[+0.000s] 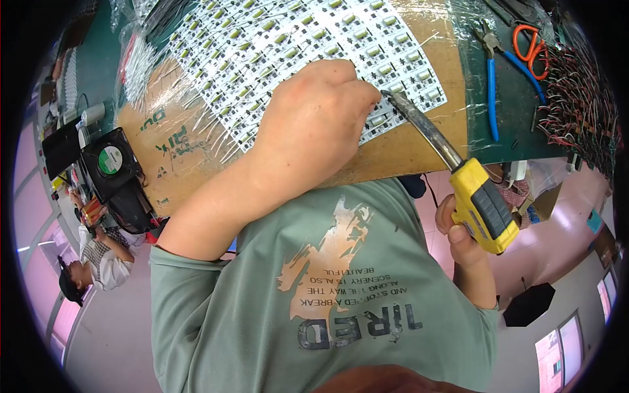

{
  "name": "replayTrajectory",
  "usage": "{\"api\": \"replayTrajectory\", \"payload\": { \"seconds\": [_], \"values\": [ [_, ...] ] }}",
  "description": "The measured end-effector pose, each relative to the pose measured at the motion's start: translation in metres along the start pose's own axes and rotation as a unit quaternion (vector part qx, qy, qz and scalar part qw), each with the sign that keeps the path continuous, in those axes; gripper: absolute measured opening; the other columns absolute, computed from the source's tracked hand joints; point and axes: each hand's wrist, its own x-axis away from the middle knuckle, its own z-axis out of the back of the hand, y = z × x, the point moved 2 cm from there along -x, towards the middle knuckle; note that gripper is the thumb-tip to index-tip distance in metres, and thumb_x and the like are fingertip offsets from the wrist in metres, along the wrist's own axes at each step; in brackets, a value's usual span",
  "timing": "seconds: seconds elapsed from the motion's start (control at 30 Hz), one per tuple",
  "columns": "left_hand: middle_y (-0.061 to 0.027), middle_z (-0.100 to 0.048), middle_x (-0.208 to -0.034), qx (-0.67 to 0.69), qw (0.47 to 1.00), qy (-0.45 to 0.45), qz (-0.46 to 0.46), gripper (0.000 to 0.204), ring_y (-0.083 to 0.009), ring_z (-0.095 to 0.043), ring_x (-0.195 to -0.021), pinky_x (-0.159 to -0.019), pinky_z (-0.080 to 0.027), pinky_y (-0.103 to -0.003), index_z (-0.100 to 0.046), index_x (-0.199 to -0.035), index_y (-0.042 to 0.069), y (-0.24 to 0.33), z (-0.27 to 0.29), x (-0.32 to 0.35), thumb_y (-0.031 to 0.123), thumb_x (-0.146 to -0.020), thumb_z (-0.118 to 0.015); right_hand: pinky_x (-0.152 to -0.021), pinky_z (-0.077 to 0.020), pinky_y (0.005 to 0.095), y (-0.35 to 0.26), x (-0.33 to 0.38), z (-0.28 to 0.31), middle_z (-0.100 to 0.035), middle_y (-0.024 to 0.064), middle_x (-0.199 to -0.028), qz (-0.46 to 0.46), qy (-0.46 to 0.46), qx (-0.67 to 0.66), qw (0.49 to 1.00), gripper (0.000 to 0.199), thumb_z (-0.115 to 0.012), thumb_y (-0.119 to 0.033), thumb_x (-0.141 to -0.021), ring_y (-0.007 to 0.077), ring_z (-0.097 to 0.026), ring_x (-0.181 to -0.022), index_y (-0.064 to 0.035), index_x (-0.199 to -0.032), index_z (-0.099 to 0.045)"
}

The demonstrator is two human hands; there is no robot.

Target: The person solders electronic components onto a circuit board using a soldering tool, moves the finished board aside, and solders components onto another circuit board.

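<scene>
The right hand [468, 239] had its grip closed tight around the yellow-and-black handle of a soldering iron [481, 206], fingers wrapped from beneath, and the long grey metal barrel ran up and to the left so that its tip [386, 95] met the white circuit board panel [308, 46] just beside the knuckles of the other hand. That angle looked chosen to bring the point in low and steady. The left hand [314, 124] was curled into a fist, pressing down on the panel near the tip; whether it pinched anything thin underneath could not be told from here. The panel itself was a flat white sheet carrying neat rows of small pale, boxy components, with fine wire leads fanning off its lower edge. It lay on a brown cardboard sheet [406, 154], likely there to protect the green mat [511, 105] of the surface. Off to the right rested blue-handled pliers [491, 85], orange-handled scissors [531, 46] and a tangle of red and dark wires [583, 111]; to the left sat a small black fan [111, 160].
</scene>
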Motion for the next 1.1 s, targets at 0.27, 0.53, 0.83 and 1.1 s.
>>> {"api": "replayTrajectory", "payload": {
  "seconds": [0.27, 0.53, 0.83, 1.1],
  "values": [
    [-0.0070, -0.056, -0.070, 0.003, 1.000, 0.000, -0.002, 0.009, -0.0261, -0.059, -0.068, -0.059, -0.047, -0.036, -0.069, -0.082, 0.008, 0.001, -0.001, -0.001, 0.006, -0.074, -0.069, -0.046, -0.0328, 0.0240, 0.001, 0.004, -0.002, -0.041, -0.0002, -0.059, 0.021, 0.063, -0.033, 0.997, 0.068, -0.074, -0.043, -0.074, 0.0109, -0.040, -0.051, 0.0052, -0.115, -0.048],
    [-0.0071, -0.057, -0.070, -0.006, 1.000, -0.012, -0.002, 0.008, -0.0262, -0.059, -0.069, -0.059, -0.047, -0.037, -0.069, -0.082, 0.007, 0.000, -0.001, -0.001, 0.006, -0.074, -0.068, -0.046, -0.0315, 0.0238, 0.004, 0.006, 0.001, -0.039, -0.0011, -0.058, 0.011, 0.056, -0.033, 0.998, 0.072, -0.074, -0.042, -0.074, 0.0108, -0.040, -0.050, 0.0049, -0.121, -0.046],
    [-0.0072, -0.059, -0.073, 0.025, 1.000, -0.001, 0.006, 0.009, -0.0264, -0.059, -0.071, -0.062, -0.048, -0.036, -0.068, -0.083, 0.008, 0.000, -0.002, 0.001, 0.007, -0.075, -0.069, -0.051, -0.0331, 0.0248, 0.004, 0.008, 0.005, -0.041, -0.0008, -0.062, 0.019, 0.019, -0.015, 1.000, 0.049, -0.068, -0.037, -0.080, 0.0110, -0.040, -0.054, 0.0008, -0.105, -0.049],
    [-0.0067, -0.058, -0.073, -0.007, 1.000, 0.002, -0.023, 0.011, -0.0257, -0.058, -0.071, -0.061, -0.048, -0.036, -0.069, -0.084, 0.008, 0.001, -0.006, 0.004, 0.005, -0.073, -0.070, -0.060, -0.0366, 0.0271, 0.009, 0.009, 0.007, -0.045, -0.0004, -0.068, 0.014, 0.001, -0.018, 1.000, 0.027, -0.062, -0.028, -0.086, 0.0121, -0.043, -0.062, -0.0031, -0.090, -0.053]
  ]
}}
